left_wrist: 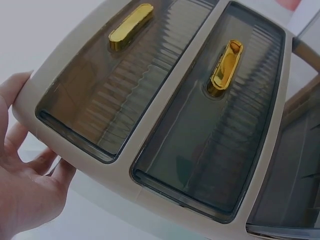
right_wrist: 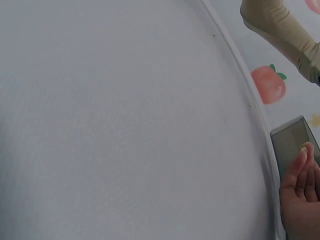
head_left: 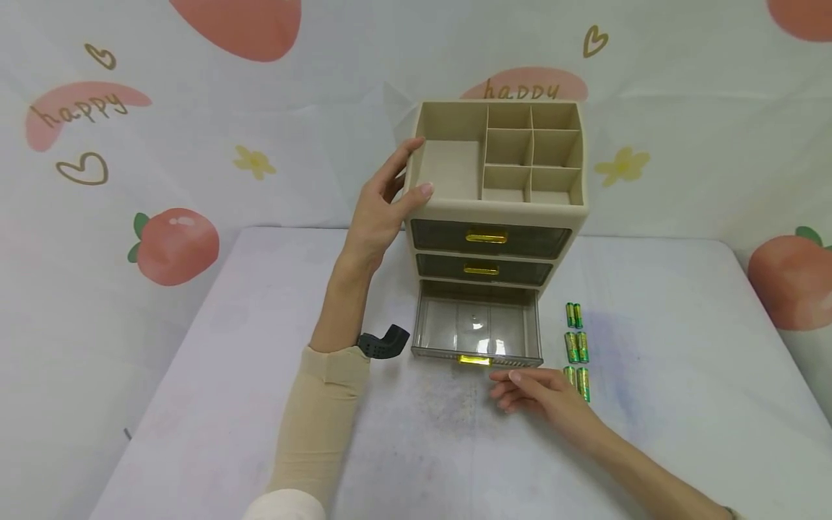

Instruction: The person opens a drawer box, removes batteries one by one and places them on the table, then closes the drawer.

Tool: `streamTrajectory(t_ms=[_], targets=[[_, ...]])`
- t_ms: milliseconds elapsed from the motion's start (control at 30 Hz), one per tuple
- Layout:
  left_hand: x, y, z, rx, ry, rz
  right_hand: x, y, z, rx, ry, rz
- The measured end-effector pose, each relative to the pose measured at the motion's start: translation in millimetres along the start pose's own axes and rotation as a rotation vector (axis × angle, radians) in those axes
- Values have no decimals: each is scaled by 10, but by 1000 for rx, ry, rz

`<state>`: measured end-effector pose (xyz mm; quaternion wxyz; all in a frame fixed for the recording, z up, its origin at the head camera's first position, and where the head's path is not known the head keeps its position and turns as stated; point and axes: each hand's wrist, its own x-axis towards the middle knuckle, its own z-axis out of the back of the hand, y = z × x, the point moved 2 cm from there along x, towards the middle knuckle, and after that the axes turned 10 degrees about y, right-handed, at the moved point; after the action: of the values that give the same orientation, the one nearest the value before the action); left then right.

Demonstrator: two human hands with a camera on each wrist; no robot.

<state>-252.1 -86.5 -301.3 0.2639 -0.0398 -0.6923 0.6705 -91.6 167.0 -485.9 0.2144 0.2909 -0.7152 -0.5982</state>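
A cream drawer organizer (head_left: 497, 209) with a divided top stands upright, its bottom drawer (head_left: 477, 328) pulled out. That drawer is clear grey plastic with a gold handle (head_left: 475, 360); nothing is seen inside. My left hand (head_left: 388, 195) holds the organizer's upper left corner, thumb over the front rim, fingers along the side. In the left wrist view, these fingers (left_wrist: 30, 160) lie against the left wall, partly behind it. My right hand (head_left: 542, 396) hovers just in front of the drawer's right half, fingers loosely bent by the handle. In the right wrist view, its fingertips partly hide the handle.
Several green batteries (head_left: 577, 347) lie in pairs right of the drawer, the nearest pair partly behind my right hand. The two upper drawers (head_left: 490, 238) are closed. A printed cloth (head_left: 312, 137) hangs behind the white table (head_left: 221, 375).
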Motion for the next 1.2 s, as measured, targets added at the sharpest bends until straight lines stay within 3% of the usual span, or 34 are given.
streamTrajectory(t_ms=[133, 367, 533, 900, 1200], targets=[[1, -3, 7, 4, -4, 5, 71, -34, -46, 68, -4, -47], [92, 184, 75, -3, 1, -26, 160, -80, -98, 158, -28, -81], [121, 212, 79, 6, 21, -54, 223, -82, -114, 211, -55, -121], [114, 163, 79, 57, 27, -26, 311, -90, -171, 309, -94, -159], [15, -78, 13, 57, 15, 24, 363, -81, -199, 326, -120, -166]])
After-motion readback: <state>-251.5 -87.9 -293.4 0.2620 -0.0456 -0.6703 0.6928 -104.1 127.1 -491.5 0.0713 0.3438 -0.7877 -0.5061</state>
